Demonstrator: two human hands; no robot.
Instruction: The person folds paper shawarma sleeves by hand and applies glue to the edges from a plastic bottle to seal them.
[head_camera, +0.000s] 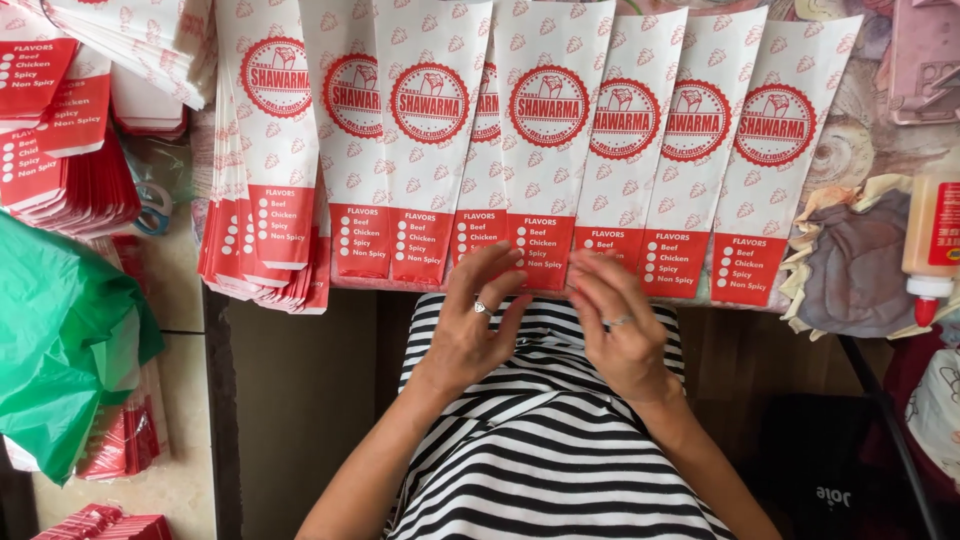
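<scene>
Meanwhile, two bare hands met at the near edge of a row of paper sleeves.

Both hands were loosely spread, fingers extended, holding nothing fully: the left hand (478, 318) rested its fingertips on the red lower band of the middle paper sleeve (548, 140), and the right hand (612, 322), just beside it, touched the same lower edge and that of the neighbouring sleeve. Each hand wore a ring. The white-and-red sleeves lay fanned side by side across the desk (860, 120), overlapping, their red ends toward the person. A thicker stack of sleeves (262, 180) sat at the left of the row, and a green plastic bag (60, 340) lay further left. A glue bottle (935, 235) with a red tip stood at the right, beside a grey cloth (850, 270).
</scene>
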